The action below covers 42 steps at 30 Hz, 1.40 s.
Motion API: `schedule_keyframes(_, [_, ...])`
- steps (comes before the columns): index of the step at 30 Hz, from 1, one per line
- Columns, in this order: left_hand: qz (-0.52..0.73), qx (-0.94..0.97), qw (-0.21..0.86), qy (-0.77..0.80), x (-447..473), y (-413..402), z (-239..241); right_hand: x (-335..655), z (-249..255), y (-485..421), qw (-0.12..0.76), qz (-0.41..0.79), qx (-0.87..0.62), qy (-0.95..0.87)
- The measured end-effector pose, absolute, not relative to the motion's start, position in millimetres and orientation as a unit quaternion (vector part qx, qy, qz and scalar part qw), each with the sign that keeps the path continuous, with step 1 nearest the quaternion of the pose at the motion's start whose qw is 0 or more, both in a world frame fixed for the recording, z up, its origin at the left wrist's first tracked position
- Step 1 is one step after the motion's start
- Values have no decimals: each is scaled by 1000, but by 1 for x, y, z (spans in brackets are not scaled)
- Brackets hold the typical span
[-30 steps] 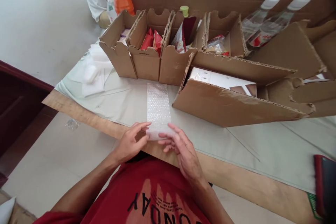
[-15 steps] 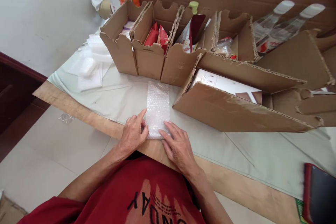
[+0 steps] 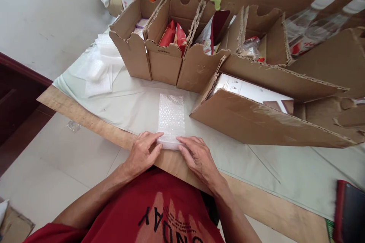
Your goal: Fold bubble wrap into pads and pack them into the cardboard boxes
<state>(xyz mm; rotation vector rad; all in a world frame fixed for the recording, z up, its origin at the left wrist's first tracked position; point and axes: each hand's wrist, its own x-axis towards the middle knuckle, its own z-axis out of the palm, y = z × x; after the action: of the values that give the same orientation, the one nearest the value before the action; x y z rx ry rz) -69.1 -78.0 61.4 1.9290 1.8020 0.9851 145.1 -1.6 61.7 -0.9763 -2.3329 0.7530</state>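
A strip of clear bubble wrap (image 3: 171, 115) lies on the pale green cloth, pointing away from me. Its near end is folded over into a thicker layer at the table's front edge. My left hand (image 3: 144, 149) pinches the left side of that fold between thumb and index finger. On the right side, my right hand (image 3: 198, 155) has its thumb and fingers closed on the same fold. Whether anything lies inside the fold cannot be made out.
Cardboard bins (image 3: 165, 62) with packets stand behind the strip. A long cardboard box (image 3: 256, 121) holding a white box is at right. More bubble wrap (image 3: 98, 79) lies left. Two bottles (image 3: 305, 26) lean at back right; a dark red-edged phone-like object (image 3: 349, 212) is near right.
The near end of the bubble wrap has been folded over, so the flat strip is shorter. Both hands went from lying at its sides to pinching the fold.
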Motion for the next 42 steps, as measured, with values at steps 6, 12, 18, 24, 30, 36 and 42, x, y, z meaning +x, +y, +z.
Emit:
schedule_keyframes(6, [319, 665, 117, 665, -70, -62, 50, 144, 61, -11, 371, 99, -365, -848])
schedule_keyframes(12, [320, 677, 74, 659, -72, -67, 51, 134, 53, -6, 256, 101, -306, -911])
schedule_keyframes(18, [348, 721, 140, 583, -76, -77, 61, 135, 61, 2, 250, 230, -319, -885])
schedule_keyframes(24, [320, 682, 116, 647, -77, -45, 49, 135, 63, -2, 289, 130, -378, -870])
schedule_keyframes(30, [343, 716, 82, 602, -80, -43, 51, 131, 58, 2, 228, 89, -343, -907])
schedule_keyframes(36, [346, 717, 162, 583, -83, -62, 59, 138, 68, -4, 239, 190, -356, -883])
schedule_keyframes(42, [301, 682, 87, 661, -78, -30, 49, 124, 69, -13, 216, 61, -372, -901])
